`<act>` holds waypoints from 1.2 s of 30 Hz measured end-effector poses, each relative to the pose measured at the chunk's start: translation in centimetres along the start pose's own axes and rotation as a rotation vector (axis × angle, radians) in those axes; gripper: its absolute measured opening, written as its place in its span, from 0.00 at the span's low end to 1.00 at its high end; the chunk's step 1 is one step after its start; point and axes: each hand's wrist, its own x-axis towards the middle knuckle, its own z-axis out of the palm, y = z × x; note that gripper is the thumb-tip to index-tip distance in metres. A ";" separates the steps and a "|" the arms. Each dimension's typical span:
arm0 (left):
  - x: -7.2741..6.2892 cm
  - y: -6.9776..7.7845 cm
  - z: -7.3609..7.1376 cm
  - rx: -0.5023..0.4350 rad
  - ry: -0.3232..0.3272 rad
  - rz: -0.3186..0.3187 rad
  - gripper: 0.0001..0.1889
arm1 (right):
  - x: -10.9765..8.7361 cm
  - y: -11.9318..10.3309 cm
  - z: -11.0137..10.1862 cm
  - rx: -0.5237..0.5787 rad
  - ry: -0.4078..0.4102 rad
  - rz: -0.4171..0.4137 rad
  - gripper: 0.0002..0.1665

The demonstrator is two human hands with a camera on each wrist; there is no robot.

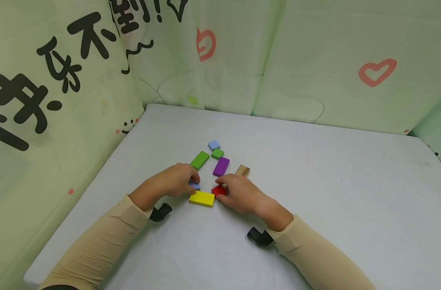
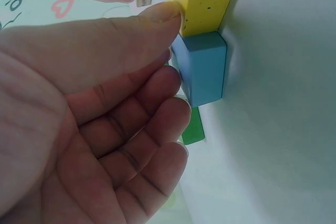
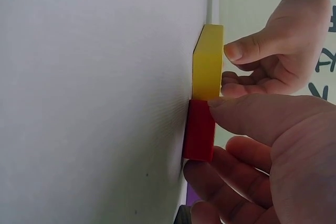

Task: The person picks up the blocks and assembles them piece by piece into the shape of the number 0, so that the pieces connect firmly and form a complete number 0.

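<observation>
My left hand [image 1: 173, 180] has its thumb and fingers around a small blue block [image 1: 195, 186], with the thumb tip close to the yellow block's corner. In the left wrist view the blue block [image 2: 205, 69] butts against the yellow block [image 2: 207, 3]. On the other side, my right hand [image 1: 242, 194] pinches a red block [image 3: 199, 129] between thumb and fingers. Its end meets the long yellow block [image 3: 207, 72], which lies flat on the table between both hands. The fingers partly cover the red and blue blocks in the head view.
Beyond the hands, a green block [image 1: 200, 160], a purple block [image 1: 221, 166], a smaller green block [image 1: 217, 153] and a light blue block [image 1: 214, 145] form a loose ring. A wooden block [image 1: 243, 170] lies behind the right hand. Printed curtains [image 1: 314, 60] border the white table [image 1: 332, 193].
</observation>
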 end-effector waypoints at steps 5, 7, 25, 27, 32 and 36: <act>0.0 0.0 0.0 0.013 0.004 0.014 0.14 | 0.1 -0.1 0.0 0.005 -0.005 0.015 0.23; 0.0 0.0 0.0 0.016 0.004 0.018 0.13 | 0.1 -0.1 -0.1 0.007 -0.011 0.027 0.23; 0.0 0.0 0.1 0.010 0.004 0.012 0.13 | -0.6 0.8 -1.9 0.055 0.010 0.114 0.27; 0.0 0.1 0.1 0.011 0.006 0.012 0.13 | -0.7 1.1 -2.0 0.058 0.018 0.110 0.26; 0.0 0.2 0.1 0.010 0.008 0.011 0.13 | -0.9 1.7 -2.2 0.064 0.042 0.123 0.26; -0.1 0.2 0.1 0.007 0.006 0.005 0.13 | -1.0 2.1 -2.4 0.049 0.065 0.147 0.26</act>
